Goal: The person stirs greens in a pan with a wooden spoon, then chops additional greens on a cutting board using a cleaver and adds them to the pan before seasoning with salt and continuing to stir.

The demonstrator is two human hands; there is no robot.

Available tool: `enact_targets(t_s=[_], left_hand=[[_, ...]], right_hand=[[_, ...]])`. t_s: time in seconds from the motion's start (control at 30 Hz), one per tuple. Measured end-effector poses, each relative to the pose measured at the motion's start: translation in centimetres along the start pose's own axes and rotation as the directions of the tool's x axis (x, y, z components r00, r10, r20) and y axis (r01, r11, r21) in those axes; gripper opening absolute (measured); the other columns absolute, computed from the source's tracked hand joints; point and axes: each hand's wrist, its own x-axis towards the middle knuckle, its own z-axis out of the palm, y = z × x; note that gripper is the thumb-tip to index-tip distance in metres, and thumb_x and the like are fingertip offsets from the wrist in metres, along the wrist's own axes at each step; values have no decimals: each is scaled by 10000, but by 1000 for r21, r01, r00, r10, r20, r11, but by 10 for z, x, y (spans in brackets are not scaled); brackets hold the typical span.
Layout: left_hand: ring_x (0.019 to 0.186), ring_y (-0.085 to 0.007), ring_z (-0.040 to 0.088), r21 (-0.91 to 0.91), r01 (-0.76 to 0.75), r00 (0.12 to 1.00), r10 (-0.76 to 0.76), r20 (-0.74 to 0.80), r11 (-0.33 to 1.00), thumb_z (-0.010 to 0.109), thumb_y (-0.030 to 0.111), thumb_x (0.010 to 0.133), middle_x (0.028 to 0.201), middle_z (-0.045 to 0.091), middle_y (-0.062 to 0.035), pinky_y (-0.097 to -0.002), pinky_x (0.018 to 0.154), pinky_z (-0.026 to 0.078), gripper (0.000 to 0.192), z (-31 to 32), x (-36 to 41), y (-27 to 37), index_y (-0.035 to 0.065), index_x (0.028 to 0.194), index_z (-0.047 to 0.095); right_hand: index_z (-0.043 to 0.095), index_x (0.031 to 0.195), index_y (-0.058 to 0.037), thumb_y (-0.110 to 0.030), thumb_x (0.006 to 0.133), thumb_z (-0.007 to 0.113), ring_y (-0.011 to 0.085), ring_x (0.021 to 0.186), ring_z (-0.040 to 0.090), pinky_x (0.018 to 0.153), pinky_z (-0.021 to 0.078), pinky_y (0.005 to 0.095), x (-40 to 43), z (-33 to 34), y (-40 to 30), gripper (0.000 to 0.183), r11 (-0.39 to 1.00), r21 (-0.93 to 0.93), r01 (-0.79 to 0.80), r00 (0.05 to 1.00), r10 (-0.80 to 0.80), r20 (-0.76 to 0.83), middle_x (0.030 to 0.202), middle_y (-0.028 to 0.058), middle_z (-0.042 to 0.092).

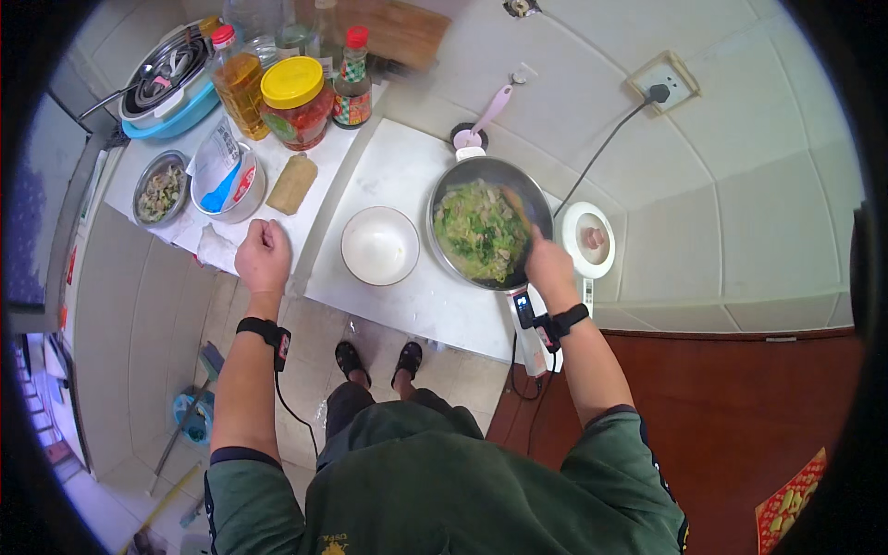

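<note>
My right hand (pixel 551 269) grips a wooden spatula (pixel 517 208), whose blade lies among the food inside an electric frying pan (pixel 540 184). Chopped green vegetables (pixel 479 232) with small pale pieces, perhaps meat, cover much of the pan's bottom. To the pan's left stands a white bowl (pixel 380 246) with small specks in it. My left hand (pixel 263 257) is curled into a fist over the front edge of the left counter, beside a crumpled white cloth or tissue (pixel 217 248). Nothing shows in that fist. The pan's handle (pixel 531 340), with a lit display, points toward me.
A white-rimmed lid (pixel 586 239) is right of the pan. A power cord (pixel 603 152) runs to a wall socket (pixel 664 84). On the left counter are a metal bowl (pixel 161 189), a white tub (pixel 239 201), a yellow-lidded jar (pixel 295 104), bottles (pixel 239 83) and a brown sponge-like block (pixel 293 184).
</note>
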Motion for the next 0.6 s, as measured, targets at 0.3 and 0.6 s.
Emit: enact_targets(t_s=[0.3,0.6], left_hand=[[498,-272,562,-14,5,1000,-5,-9,1000,607,234,875,540,547,-68,-396,482,406,266,0,-1,-4,76,677,525],[506,-282,571,-19,-22,1000,22,-2,1000,615,220,868,539,551,-69,-405,486,414,248,-2,-1,-4,81,679,531]], right_hand=[[536,1251,-76,-63,795,562,345,742,687,635,544,455,0,2,-16,457,999,-7,-36,999,36,4,833,173,681],[444,1356,-95,-67,834,526,341,732,690,628,546,439,-8,12,-28,529,998,-55,20,999,-21,-28,875,162,673]])
